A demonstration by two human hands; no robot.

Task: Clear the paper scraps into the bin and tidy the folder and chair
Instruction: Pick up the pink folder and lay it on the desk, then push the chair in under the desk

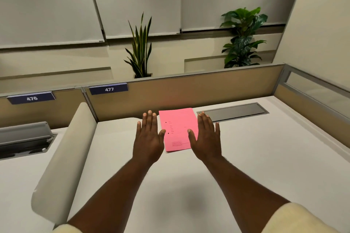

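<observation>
A pink folder [178,128] lies flat on the white desk [265,147], close to the back partition. My left hand [149,138] is held flat, palm down, at the folder's left edge, fingers together and holding nothing. My right hand [207,138] is flat on the folder's right side, its thumb over the pink cover. No paper scraps, bin or chair are in sight.
A tan partition [198,89] labelled 477 runs along the desk's back, with another on the right. A grey cable hatch [234,111] sits right of the folder. A rounded beige divider [66,157] bounds the desk on the left. Two plants stand behind the partition.
</observation>
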